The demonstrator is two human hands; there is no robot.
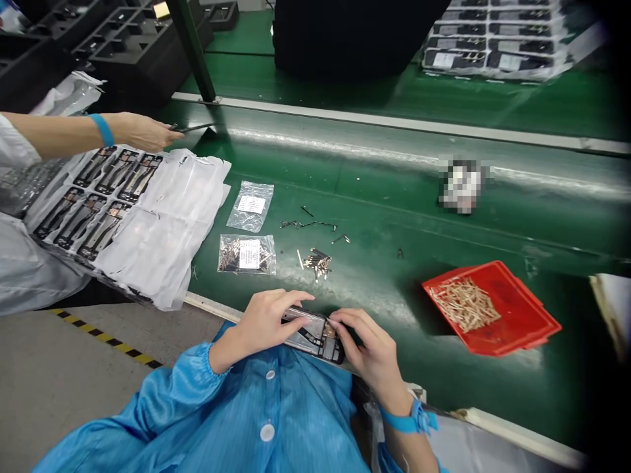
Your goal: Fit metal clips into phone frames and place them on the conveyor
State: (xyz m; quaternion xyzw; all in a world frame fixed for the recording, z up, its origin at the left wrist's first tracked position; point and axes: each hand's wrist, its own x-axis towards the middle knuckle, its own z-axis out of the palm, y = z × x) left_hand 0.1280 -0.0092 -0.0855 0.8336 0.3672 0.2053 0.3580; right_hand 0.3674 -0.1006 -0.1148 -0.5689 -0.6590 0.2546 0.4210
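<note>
A dark phone frame with a silvery inner plate and a coppery patch lies at the belt's near edge, close to my body. My left hand grips its left end between thumb and fingers. At its right end, the thumb and forefinger of my right hand come together in a pinch over the coppery patch. Whatever those fingertips hold is too small to make out. Beyond the frame lies a loose pile of small black and gold parts, with several thin black flex strips scattered further back.
Two labelled plastic bags, one empty-looking and one full of small parts, lie left of the pile. A red bin holds pale thin pieces. At left, a co-worker's hand reaches over a tray of phone frames.
</note>
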